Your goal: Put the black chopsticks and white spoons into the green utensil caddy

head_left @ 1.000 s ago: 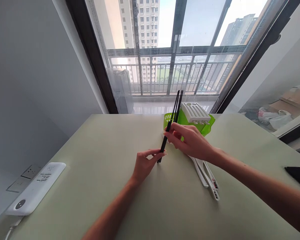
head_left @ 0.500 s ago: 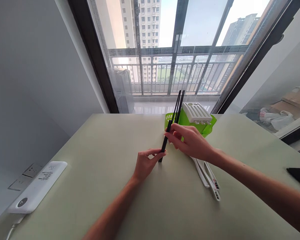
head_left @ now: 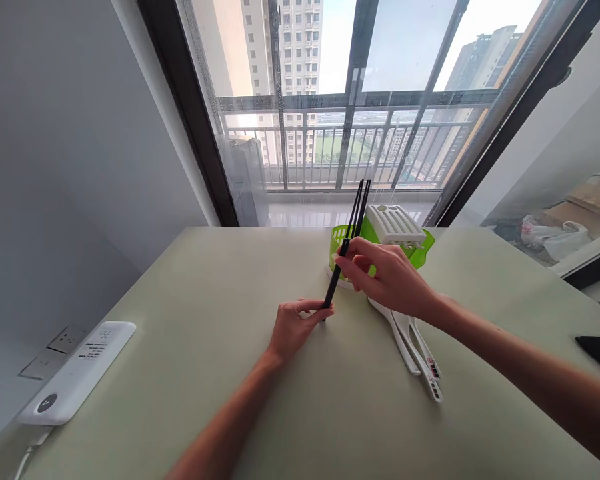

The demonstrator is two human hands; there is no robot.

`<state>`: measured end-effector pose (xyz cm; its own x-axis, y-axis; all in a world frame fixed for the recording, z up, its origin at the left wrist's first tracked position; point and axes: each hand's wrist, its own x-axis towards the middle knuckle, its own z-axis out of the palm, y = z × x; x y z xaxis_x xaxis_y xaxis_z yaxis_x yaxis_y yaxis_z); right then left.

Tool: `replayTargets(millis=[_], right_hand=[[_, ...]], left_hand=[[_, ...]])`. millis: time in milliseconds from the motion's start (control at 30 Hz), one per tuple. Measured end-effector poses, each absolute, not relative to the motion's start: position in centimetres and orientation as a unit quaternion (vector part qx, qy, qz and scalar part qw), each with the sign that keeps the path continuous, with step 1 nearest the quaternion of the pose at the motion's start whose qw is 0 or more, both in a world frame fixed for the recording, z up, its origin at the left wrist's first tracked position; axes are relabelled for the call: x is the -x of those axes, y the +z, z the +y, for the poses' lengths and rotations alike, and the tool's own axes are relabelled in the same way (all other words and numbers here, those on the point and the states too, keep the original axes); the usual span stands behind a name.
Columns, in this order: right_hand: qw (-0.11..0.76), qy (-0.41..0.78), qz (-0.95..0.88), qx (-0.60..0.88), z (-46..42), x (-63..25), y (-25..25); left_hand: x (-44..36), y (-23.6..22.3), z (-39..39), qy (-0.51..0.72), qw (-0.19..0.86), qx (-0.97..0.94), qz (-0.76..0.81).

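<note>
Black chopsticks (head_left: 333,283) lean to the right over the table, pinched by both hands. My left hand (head_left: 297,328) grips them near their lower end, thumb and fingers closed. Higher up, my right hand (head_left: 375,268) pinches them close to the top; how many sticks there are I cannot tell. Just behind stands a green utensil holder (head_left: 341,235) with a white slotted top part (head_left: 395,225), partly hidden by my right hand. More black chopsticks (head_left: 359,208) rise at the holder's left side, thin ends up. White spoons (head_left: 414,343) lie below my right wrist.
At the table's left edge lies a white power strip (head_left: 83,373) with a cable. A black object (head_left: 599,353) sits at the right edge. Beyond the pale green table (head_left: 230,280) is a glass window wall with dark frames (head_left: 200,133).
My right hand has moved slightly up and right along the chopsticks' upper end. The left hand keeps its grip low on them. The view has shifted a little.
</note>
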<state>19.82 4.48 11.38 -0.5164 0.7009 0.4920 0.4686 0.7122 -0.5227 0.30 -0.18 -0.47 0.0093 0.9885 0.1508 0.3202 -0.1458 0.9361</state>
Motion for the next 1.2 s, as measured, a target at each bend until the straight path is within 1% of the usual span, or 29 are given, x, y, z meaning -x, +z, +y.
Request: replayTargets(millis=[133, 267, 367, 500, 600, 700, 800, 1000, 1100, 1200], right_hand=[[0.364, 0.157, -0.851, 0.345, 4.4, -20.0, 11.6], [0.380, 0.157, -0.845, 0.342, 4.7, -20.7, 12.7], [0.437, 0.172, -0.814, 0.341, 5.6, -21.6, 14.7], [0.535, 0.160, -0.757, 0.340, 7.2, -22.9, 18.3], [0.569, 0.124, -0.735, 0.347, 8.4, -23.7, 20.2], [0.582, 0.100, -0.725, 0.354, 9.9, -24.2, 20.9], [0.575, 0.098, -0.725, 0.367, 11.7, -24.4, 20.4], [0.485, 0.126, -0.753, 0.428, 14.9, -23.8, 18.2], [0.456, 0.139, -0.767, 0.430, 16.2, -23.2, 16.8], [0.436, 0.180, -0.774, 0.422, 17.5, -22.8, 15.4]], left_hand=[[-0.3, -0.5, -0.2, 0.454, 0.371, -0.609, 0.533], [-0.3, -0.4, -0.3, 0.452, 0.327, -0.623, 0.548], [-0.2, -0.2, -0.2, 0.451, 0.301, -0.621, 0.566], [-0.3, -0.1, -0.2, 0.448, 0.303, -0.627, 0.560], [-0.3, -0.2, -0.2, 0.443, 0.303, -0.627, 0.564], [-0.2, -0.2, -0.2, 0.433, 0.305, -0.625, 0.573], [-0.2, -0.2, -0.2, 0.428, 0.304, -0.624, 0.579], [-0.2, -0.2, -0.3, 0.431, 0.299, -0.625, 0.579], [-0.2, -0.1, -0.3, 0.429, 0.302, -0.624, 0.580], [-0.3, 0.0, -0.3, 0.426, 0.307, -0.622, 0.581]])
